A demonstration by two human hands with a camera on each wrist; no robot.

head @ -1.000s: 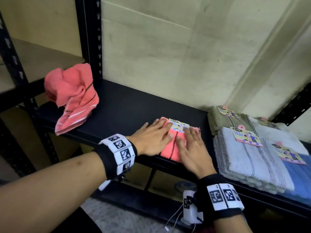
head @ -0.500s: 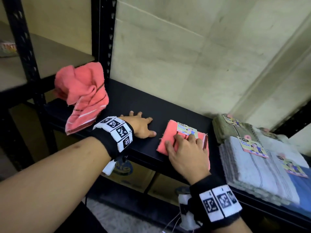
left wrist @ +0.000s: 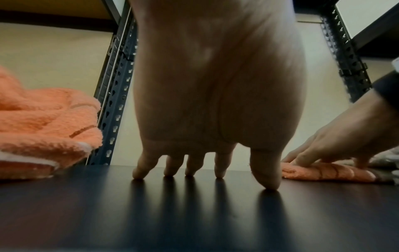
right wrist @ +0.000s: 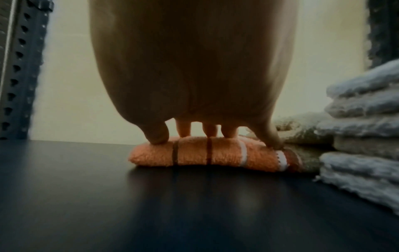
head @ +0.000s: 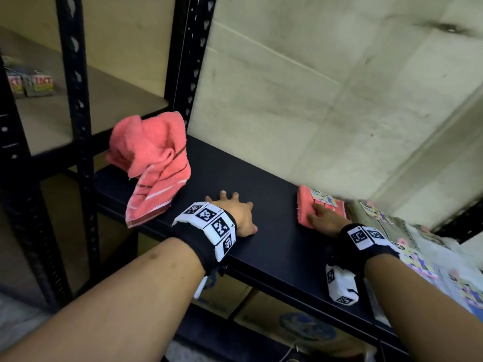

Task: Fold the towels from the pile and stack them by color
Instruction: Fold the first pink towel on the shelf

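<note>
The right hand [right wrist: 194,68] fills the top of the right wrist view, its fingertips [right wrist: 156,138] pressing down on a folded orange towel [right wrist: 205,156] with dark and white stripes. The towel lies flat on a black shelf [right wrist: 129,204]. At three o'clock, touching the towel, sits a stack of grey towels [right wrist: 362,129]. At nine o'clock stands a perforated metal post [right wrist: 19,76].
</note>
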